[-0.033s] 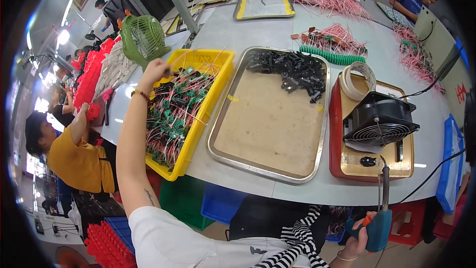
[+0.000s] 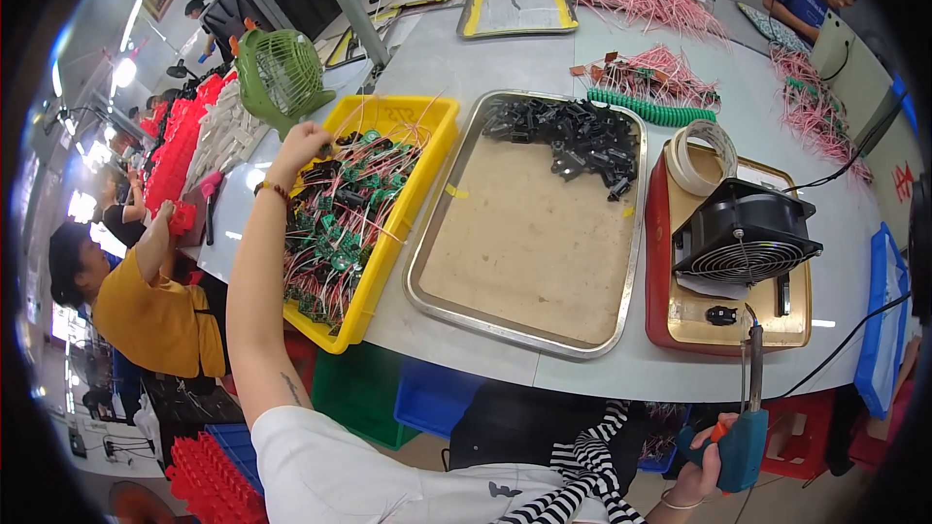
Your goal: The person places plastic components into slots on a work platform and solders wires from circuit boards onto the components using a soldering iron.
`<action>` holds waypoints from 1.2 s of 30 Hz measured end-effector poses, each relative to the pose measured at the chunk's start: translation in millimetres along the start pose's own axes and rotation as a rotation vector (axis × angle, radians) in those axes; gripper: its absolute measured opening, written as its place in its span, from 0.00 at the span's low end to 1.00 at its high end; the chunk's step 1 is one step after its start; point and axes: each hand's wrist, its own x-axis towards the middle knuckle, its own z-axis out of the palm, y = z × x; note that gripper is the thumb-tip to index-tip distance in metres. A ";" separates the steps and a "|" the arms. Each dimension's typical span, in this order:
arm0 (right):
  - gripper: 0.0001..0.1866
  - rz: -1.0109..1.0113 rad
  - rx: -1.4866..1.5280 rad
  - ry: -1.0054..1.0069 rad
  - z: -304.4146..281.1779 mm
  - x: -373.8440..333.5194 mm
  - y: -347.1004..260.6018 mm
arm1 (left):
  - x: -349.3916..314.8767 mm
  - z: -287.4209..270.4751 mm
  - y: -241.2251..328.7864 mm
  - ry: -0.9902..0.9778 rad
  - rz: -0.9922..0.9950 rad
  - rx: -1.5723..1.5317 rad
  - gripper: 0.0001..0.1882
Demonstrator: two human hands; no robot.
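My left hand (image 2: pixel 306 144) is closed at the far left corner of a yellow bin (image 2: pixel 442 131). What its fingers pinch, if anything, is hidden. Inside the bin lie many green circuit boards (image 2: pixel 342 250) with red and white wires and black parts. Low on the right, my right hand (image 2: pixel 697 471) grips a teal soldering gun (image 2: pixel 746 451) with a red trigger. The gun points up, its tip at the near edge of a red box (image 2: pixel 658 301) with a gold top. A small black part (image 2: pixel 720 315) rests on that top, left of the tip.
Between bin and box sits a metal-rimmed tray (image 2: pixel 524 262) with black plastic pieces (image 2: pixel 582 141) heaped at its far end. A black fan (image 2: pixel 746 233) and white tape rolls (image 2: pixel 701 157) stand on the box. A green fan (image 2: pixel 282 78) is beyond the bin. Co-workers sit left and far right.
My left hand has shifted very slightly left and down by the bin's corner. My right hand and the soldering gun look the same.
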 end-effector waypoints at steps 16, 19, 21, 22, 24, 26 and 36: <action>0.26 0.018 0.050 -0.031 -5.3 -1.7 2.4 | -47.8 4.1 76.0 0.232 0.287 0.790 0.09; 0.26 -0.017 0.051 -0.009 -4.4 0.4 0.0 | -83.6 44.5 159.6 0.215 0.489 0.737 0.10; 0.27 -0.031 0.057 0.001 -11.2 1.4 3.5 | -110.4 93.5 201.6 0.085 0.722 0.536 0.11; 0.27 -0.045 0.079 0.000 -12.4 1.2 3.4 | -124.2 117.1 220.3 -0.095 0.739 0.479 0.11; 0.27 -0.062 0.098 0.010 -14.3 -0.5 3.9 | -138.2 162.0 238.4 -0.255 0.808 0.472 0.12; 0.28 -0.080 0.124 -0.004 -15.3 -0.5 4.4 | -133.6 198.7 225.8 -0.187 0.847 0.568 0.14; 0.26 -0.014 0.147 0.062 -34.7 3.2 13.8 | -161.8 232.3 208.3 -0.030 0.981 0.502 0.06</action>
